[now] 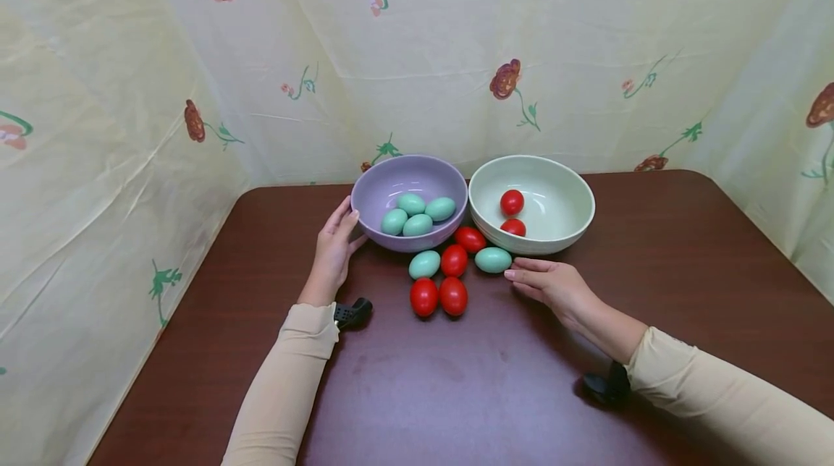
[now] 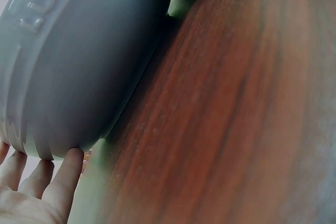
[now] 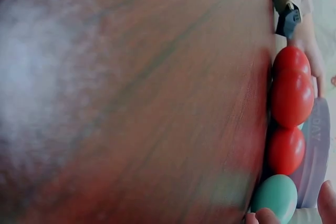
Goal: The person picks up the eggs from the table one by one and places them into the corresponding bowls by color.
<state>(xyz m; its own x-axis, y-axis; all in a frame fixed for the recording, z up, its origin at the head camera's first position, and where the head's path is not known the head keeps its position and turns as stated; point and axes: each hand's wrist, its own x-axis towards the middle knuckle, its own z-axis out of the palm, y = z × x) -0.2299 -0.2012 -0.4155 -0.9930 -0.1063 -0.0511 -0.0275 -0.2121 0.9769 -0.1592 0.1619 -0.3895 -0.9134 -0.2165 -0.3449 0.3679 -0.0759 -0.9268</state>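
Note:
My left hand [image 1: 334, 249] rests its fingers against the left outer side of a purple bowl [image 1: 410, 169]; in the left wrist view the fingertips touch the bowl's wall [image 2: 79, 77]. Several pale green eggs [image 1: 418, 225] lie inside that bowl. My right hand [image 1: 554, 285] has its fingertips right at the right end of a green egg [image 1: 493, 260] on the table. In the right wrist view, fingertips and thumb show on either side of this green egg [image 3: 276, 198]. Beside it stands a pale green bowl [image 1: 567, 202] with two red eggs [image 1: 512, 202].
In front of the bowls, several red eggs [image 1: 454, 297] and another green egg [image 1: 425, 265] lie close together on the dark brown table [image 1: 417, 394]. A flowered curtain [image 1: 417, 53] hangs behind the table and along its left side. Both wrists wear black devices [image 1: 352, 314].

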